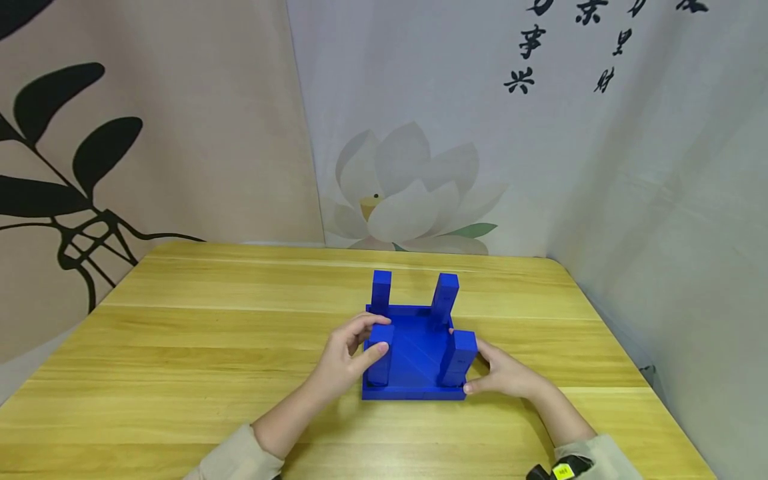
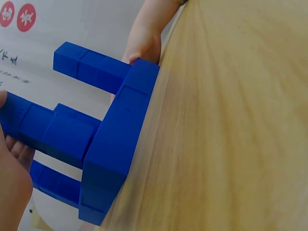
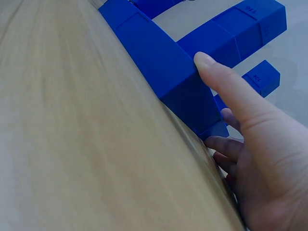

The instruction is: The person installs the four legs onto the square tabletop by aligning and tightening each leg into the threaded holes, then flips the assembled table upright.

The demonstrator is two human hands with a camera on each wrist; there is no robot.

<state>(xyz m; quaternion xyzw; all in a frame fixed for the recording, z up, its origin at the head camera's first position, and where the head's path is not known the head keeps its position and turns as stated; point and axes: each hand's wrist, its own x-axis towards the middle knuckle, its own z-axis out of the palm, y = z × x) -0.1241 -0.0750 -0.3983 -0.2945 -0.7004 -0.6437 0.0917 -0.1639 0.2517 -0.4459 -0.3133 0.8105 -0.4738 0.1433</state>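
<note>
A blue plastic square base with a low rim lies on the table, several block-like legs standing up from its corners. It resembles an upturned small stool. My left hand pinches the near-left leg near its top, thumb in front and fingers behind. My right hand holds the right side of the base, thumb at the near corner and fingers along the wall. In the right wrist view the thumb presses the rim beside the near-right leg, which bears small moulded digits.
The wooden table reaches back to a printed cloth backdrop with leaves, a lotus and dark characters. Another pale cloth hangs along the right side. A dark device is strapped at the right sleeve.
</note>
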